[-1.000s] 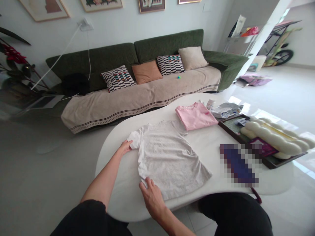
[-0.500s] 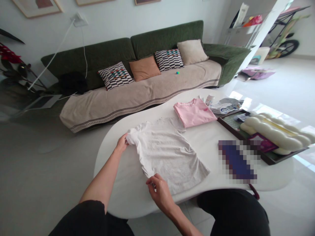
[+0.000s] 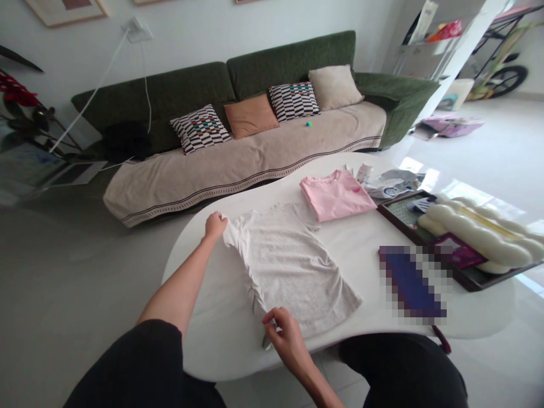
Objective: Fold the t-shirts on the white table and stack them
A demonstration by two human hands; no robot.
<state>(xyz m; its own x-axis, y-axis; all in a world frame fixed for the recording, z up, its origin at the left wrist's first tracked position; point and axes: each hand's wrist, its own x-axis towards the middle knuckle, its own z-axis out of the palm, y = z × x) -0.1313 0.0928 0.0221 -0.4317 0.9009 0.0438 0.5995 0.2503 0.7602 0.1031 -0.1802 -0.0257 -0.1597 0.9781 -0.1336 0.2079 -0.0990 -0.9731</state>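
A light grey T-shirt [image 3: 293, 266] lies spread on the white table [image 3: 204, 334], its left side bunched and creased. My left hand [image 3: 216, 225] is closed on the shirt's sleeve at the far left. Down at the near left hem, my right hand [image 3: 284, 331] pinches the fabric between thumb and fingers, and a bit of cloth hangs below it. Beyond the shirt's right sleeve rests a folded pink T-shirt [image 3: 338, 195].
To the right stands a dark tray [image 3: 480, 283] holding a cream puffy object [image 3: 488, 229]. A blurred-out dark blue item [image 3: 412, 283] lies before it. Plastic packaging [image 3: 395, 184] sits behind the tray. A green sofa [image 3: 293, 56] with cushions stands past the table.
Both hands still grip the grey T-shirt. My left hand has moved slightly up, my right hand slightly right and down. The shirt's left edge has shifted and lifted a little with them.
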